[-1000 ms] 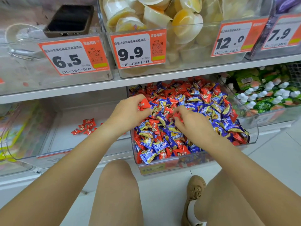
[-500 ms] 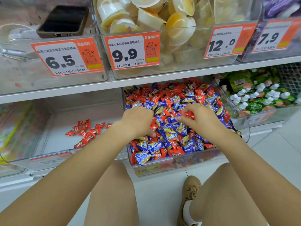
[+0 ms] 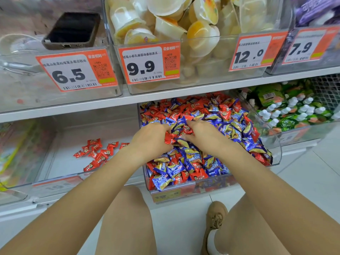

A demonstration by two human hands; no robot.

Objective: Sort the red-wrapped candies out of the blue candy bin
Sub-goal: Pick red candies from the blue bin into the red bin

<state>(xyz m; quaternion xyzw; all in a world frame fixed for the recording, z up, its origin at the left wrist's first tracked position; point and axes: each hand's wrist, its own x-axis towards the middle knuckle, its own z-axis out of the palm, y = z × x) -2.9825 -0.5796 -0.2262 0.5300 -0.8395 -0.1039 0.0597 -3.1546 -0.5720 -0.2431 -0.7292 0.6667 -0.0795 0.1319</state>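
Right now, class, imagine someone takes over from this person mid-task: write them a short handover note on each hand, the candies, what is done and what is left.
Left hand: grips a bunch of red-wrapped candies over the mixed bin.
Right hand: fingers dug into the pile; whether they hold a candy cannot be told.
Done: a small heap of sorted red candies lies in the clear bin to the left.
Left: many red candies remain mixed among the blue candies; carry the left hand's bunch over, then keep picking.
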